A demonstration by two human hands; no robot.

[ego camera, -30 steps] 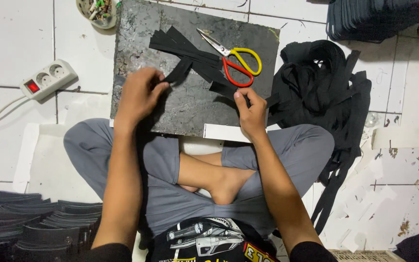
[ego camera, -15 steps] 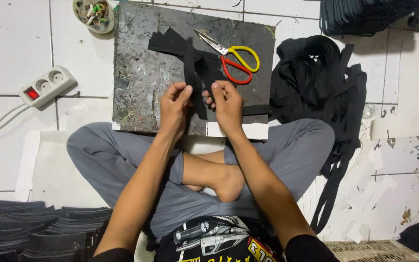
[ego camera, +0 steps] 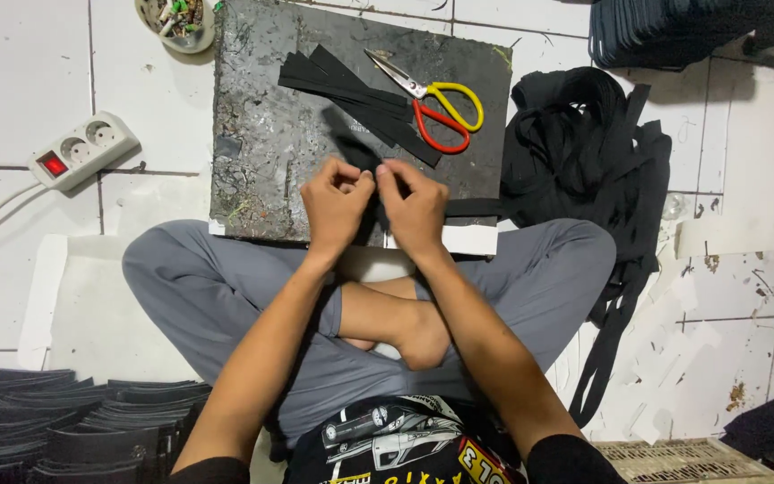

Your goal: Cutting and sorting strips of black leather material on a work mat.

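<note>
My left hand (ego camera: 336,202) and my right hand (ego camera: 416,209) meet over the near edge of a dark, stained work board (ego camera: 262,134). Both pinch one short black strap piece (ego camera: 372,170) between their fingertips, and most of it is hidden by the fingers. Further back on the board lie several cut black strips (ego camera: 351,90). Scissors (ego camera: 432,103) with one yellow and one red handle rest on those strips, just beyond my right hand.
A heap of long black strapping (ego camera: 593,152) lies right of the board. A white power strip (ego camera: 82,151) with a red switch sits at the left. A small bowl of odds (ego camera: 176,20) stands at the board's far corner. Stacked dark pieces (ego camera: 73,421) lie bottom left.
My hands have left the board's middle, come together and drawn nearer to me, lifting the black strap piece between the fingertips. The scissors and cut strips have stayed put.
</note>
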